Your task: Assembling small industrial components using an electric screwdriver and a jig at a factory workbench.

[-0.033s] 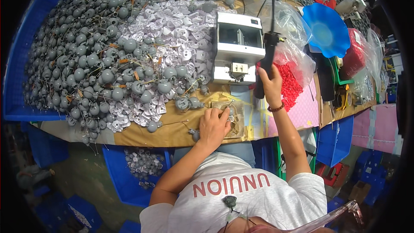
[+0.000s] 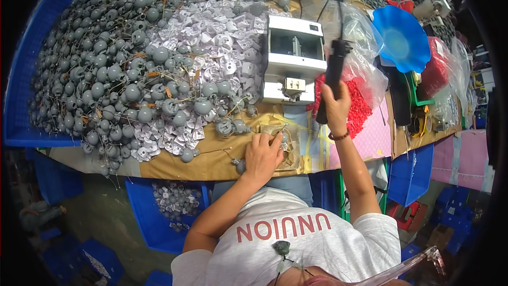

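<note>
My right hand (image 2: 337,107) is wrapped around a black electric screwdriver (image 2: 335,69) that hangs from a cord. The tool is tilted, its lower end just in front of the white machine. My left hand (image 2: 261,154) is bent over a small fixture (image 2: 290,162) near the table's front edge. Its fingertips pinch a grey rounded plastic part (image 2: 284,137) seated there, which they partly hide. Another grey part (image 2: 239,166) lies beside my left wrist.
A large heap of grey round parts (image 2: 132,92) and white plastic pieces (image 2: 211,37) covers the left. Behind the fixture stands a white machine (image 2: 293,69). Red small pieces (image 2: 357,106), a blue wavy-rimmed bowl (image 2: 400,39) and clear bags (image 2: 365,32) lie right. A blue bin (image 2: 145,217) sits below the edge.
My right hand and the screwdriver have shifted slightly to the right and a little nearer to me. My left hand stays at the fixture.
</note>
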A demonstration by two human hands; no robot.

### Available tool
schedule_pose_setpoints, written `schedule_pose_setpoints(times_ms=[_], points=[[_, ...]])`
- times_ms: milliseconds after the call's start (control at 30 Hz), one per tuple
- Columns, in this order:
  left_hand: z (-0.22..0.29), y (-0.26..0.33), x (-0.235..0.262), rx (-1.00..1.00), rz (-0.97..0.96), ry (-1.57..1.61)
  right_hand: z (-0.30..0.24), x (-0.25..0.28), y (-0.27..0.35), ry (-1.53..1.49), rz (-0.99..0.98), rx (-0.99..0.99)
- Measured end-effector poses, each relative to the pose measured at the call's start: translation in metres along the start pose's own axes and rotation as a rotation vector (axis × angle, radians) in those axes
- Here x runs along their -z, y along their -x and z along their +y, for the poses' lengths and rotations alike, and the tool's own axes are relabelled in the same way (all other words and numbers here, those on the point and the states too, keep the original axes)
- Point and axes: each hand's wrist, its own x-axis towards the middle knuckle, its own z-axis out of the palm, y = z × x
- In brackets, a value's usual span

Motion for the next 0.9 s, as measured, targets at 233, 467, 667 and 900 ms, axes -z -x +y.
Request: schedule_pose_setpoints(times_ms=[233,467,667,900], points=[[0.000,-0.002,-0.012,-0.023,0.028,-0.062,-0.124,-0.023,-0.004,-0.455,-0.103,0.283],[0.000,0.001,-0.016,0.006,0.015,-0.012,-0.121,-0.062,-0.019,-0.458,-0.262,0.339],[-0.004,0.003,-0.018,0.015,0.044,0.049,-0.110,-0.084,-0.029,-0.308,-0.249,0.121],[-0.006,0.004,-0.017,0.061,0.022,0.071,-0.108,-0.063,0.011,-0.260,-0.424,0.025]])
